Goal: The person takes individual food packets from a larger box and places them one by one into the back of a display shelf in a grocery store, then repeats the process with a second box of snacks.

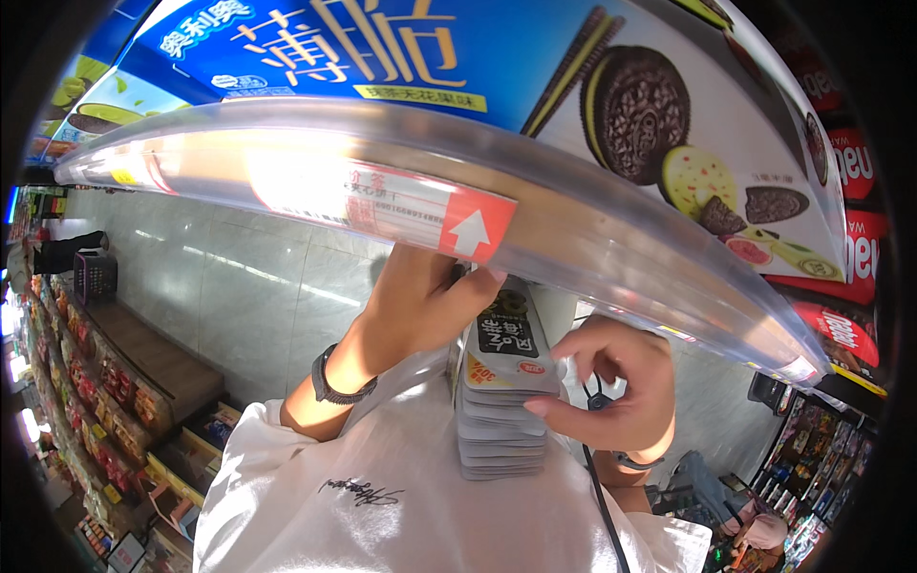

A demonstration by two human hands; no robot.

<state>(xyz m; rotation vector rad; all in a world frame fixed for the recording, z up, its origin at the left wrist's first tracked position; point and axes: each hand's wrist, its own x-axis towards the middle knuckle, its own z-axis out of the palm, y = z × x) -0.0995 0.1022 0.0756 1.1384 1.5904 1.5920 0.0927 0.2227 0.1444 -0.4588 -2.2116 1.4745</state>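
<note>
A stack of flat snack packets point(505, 415) with a black-and-white printed front stands against the person's white shirt, below a shelf edge. My left hand point(423, 308), with a dark wristband, reaches from the left to the stack's upper end, its thumb on that end; its fingers are partly hidden behind the shelf edge. My right hand point(620, 379) is at the stack's right side, thumb and fingers curved apart, the thumb tip at the packets' edge. Whether it grips them I cannot tell. A black cord point(602, 494) hangs beside this hand.
A clear plastic shelf edge with a price tag point(430, 215) crosses above the hands. Oreo biscuit boxes point(501, 64) stand behind it, with red wafer packs point(860, 243) at right. Snack racks point(93, 387) and a dark basket point(95, 276) are at left. A person point(763, 526) is at lower right.
</note>
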